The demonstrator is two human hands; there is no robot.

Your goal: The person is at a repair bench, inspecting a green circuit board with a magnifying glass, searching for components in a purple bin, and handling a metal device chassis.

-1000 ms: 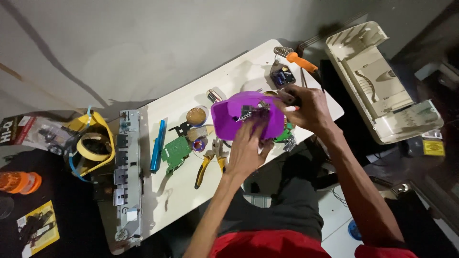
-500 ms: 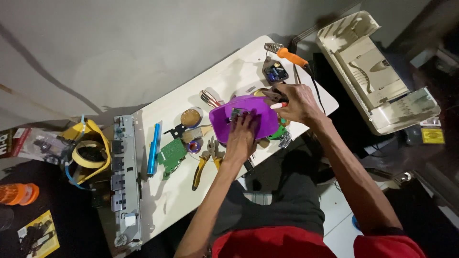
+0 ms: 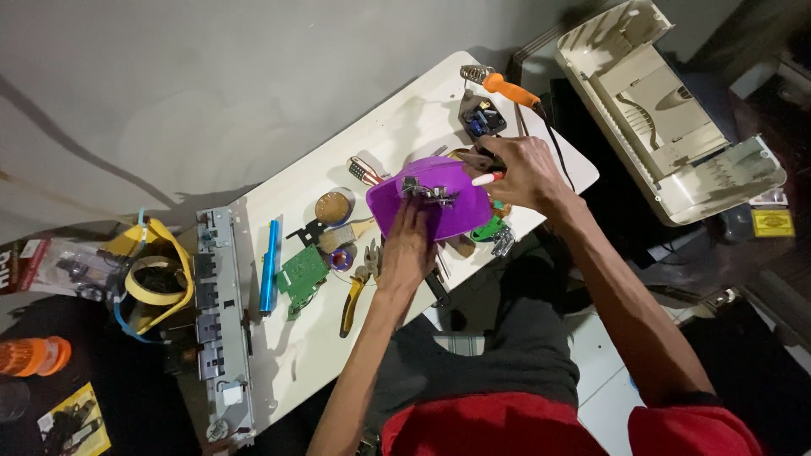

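Your left hand (image 3: 405,245) lies flat against the near side of the purple bowl (image 3: 431,203), fingers reaching up to the small metal part (image 3: 429,193) resting on it; whether that grip is pinching the part or only touching it cannot be told from here. Your right hand (image 3: 524,173), at about two o'clock from the bowl, has its grip closed around a small white-tipped tool (image 3: 483,178) pointed at the same part. The bowl sits near the far right end of the white surface (image 3: 397,127), tilted up on the clutter beneath it. That looks like the weak spot: the bowl seems propped and not flat, so pressure from either hand could rock it and send the metal part sliding off towards the near edge at six o'clock. The orange-handled soldering iron (image 3: 507,86) lies at one o'clock, near your right wrist, and its cable trails past your forearm; a snag there could drag it. At eight o'clock the yellow-handled pliers (image 3: 353,295), the green circuit board (image 3: 302,274) and the blue tube (image 3: 269,266) crowd your left arm, and a careless elbow could push them over the edge.
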